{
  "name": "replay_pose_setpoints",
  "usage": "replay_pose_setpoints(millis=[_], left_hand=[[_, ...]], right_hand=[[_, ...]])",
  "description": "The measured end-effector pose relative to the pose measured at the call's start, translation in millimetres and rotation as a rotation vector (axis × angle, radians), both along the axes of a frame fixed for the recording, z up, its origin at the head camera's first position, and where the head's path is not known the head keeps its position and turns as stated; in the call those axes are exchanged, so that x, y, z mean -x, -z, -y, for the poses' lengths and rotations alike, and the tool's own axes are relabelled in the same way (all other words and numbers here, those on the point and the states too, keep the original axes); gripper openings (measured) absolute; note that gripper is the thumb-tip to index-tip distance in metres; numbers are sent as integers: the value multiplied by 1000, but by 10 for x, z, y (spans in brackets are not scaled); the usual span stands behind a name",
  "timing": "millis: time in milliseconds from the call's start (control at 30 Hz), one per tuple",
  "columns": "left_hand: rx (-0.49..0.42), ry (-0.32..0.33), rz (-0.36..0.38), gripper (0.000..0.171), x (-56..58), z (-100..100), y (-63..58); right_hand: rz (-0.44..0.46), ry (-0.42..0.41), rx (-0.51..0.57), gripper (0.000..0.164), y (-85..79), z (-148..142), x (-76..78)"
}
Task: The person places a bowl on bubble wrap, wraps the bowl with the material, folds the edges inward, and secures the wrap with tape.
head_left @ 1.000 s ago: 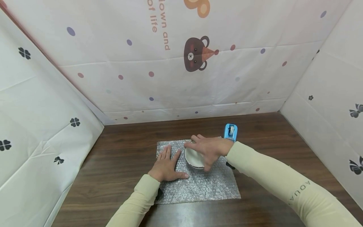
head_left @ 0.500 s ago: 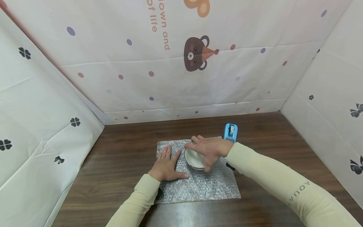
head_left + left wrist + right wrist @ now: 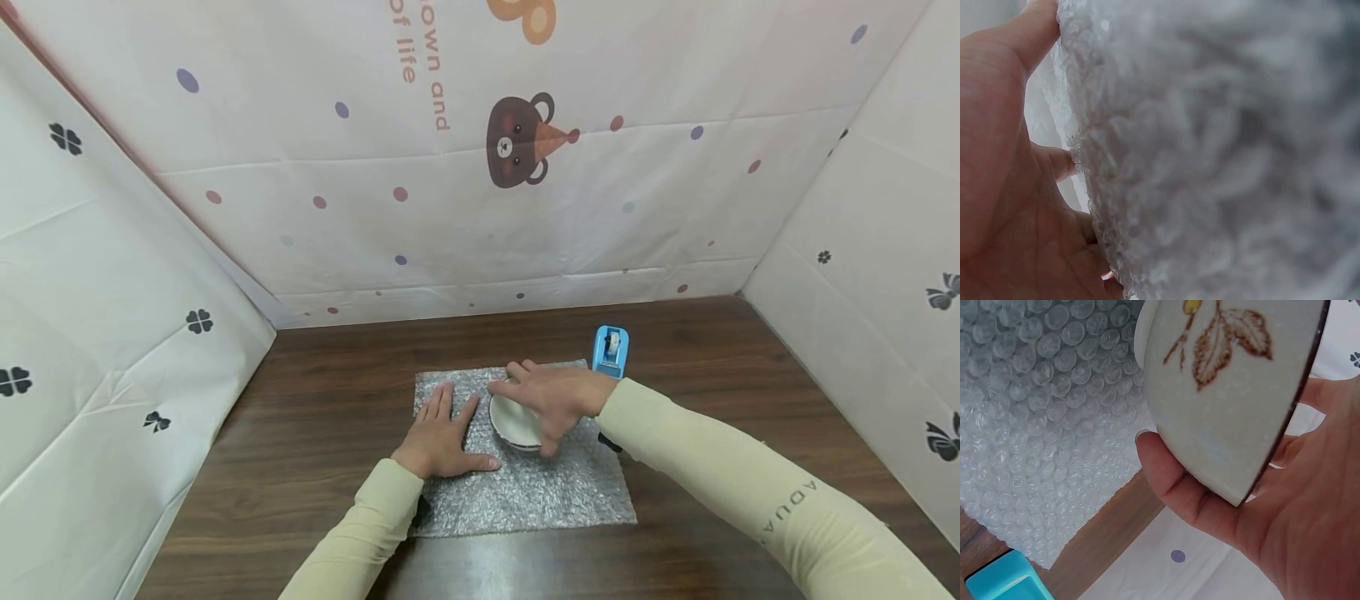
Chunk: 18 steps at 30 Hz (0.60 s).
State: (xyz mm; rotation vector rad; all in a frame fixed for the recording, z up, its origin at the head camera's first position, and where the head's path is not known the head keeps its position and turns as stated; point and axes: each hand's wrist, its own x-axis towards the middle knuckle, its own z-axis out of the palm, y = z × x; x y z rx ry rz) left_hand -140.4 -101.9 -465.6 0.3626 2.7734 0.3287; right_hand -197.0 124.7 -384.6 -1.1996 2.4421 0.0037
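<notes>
A sheet of clear bubble wrap [image 3: 532,500] lies spread on the brown wooden table. On it, toward the far side, is a cream bowl [image 3: 513,423] with a dark brown rim. My right hand [image 3: 558,400] reaches over the bowl and grips it by its rim. In the right wrist view, a digit curls under the side of the bowl [image 3: 1229,419], which bears a brown leaf pattern. My left hand [image 3: 444,442] rests on the wrap left of the bowl, fingers spread. The left wrist view shows the wrap close up beside this hand [image 3: 997,156].
A blue tape dispenser [image 3: 611,352] stands behind the wrap's far right corner, close to my right wrist. White printed sheets [image 3: 450,217] wall off the table [image 3: 322,417] at the back and on both sides.
</notes>
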Motion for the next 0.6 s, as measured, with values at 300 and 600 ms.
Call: replay_pose_setpoints(millis=[300,600], left_hand=[[0,1,5,111,-7,3,-3],[-6,1,8,111,-9,2,-15]], right_hand=[[9,9,-3,124,10,11,-8],[12,11,0,126,39,17,-30]])
